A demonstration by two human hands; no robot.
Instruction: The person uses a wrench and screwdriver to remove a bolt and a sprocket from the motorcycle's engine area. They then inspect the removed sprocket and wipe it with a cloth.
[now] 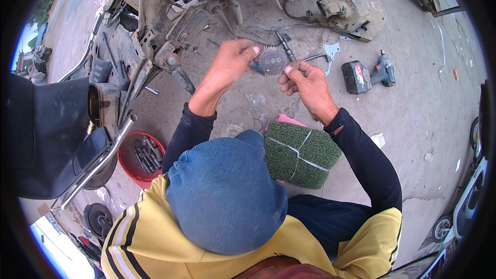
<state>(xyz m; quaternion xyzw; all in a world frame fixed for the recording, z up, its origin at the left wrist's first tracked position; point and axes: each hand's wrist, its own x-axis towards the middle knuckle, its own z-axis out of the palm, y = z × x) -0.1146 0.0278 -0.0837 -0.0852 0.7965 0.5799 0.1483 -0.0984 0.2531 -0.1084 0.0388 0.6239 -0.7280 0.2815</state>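
Observation:
A dark toothed metal disc with small bolts on its face (271,61) is held up between my two hands. My left hand (233,64) pinches its left edge between thumb and fingers. Thumb and fingertips of my right hand (307,85) are closed on the lower right edge. Just behind the disc lie a black cylindrical metal tool (284,43) and a pale metal bracket (330,51). A cordless impact driver (382,70) with a large battery lies on its side to the right of my right hand.
Dismantled vehicle frame (144,15) fills the upper left; a metal assembly (359,15) lies beyond my hands. A red basin of metal parts (159,147), black seat (49,134) and chrome tube (108,160) are left. A tied green mat (302,170) lies below my hands on concrete (423,113).

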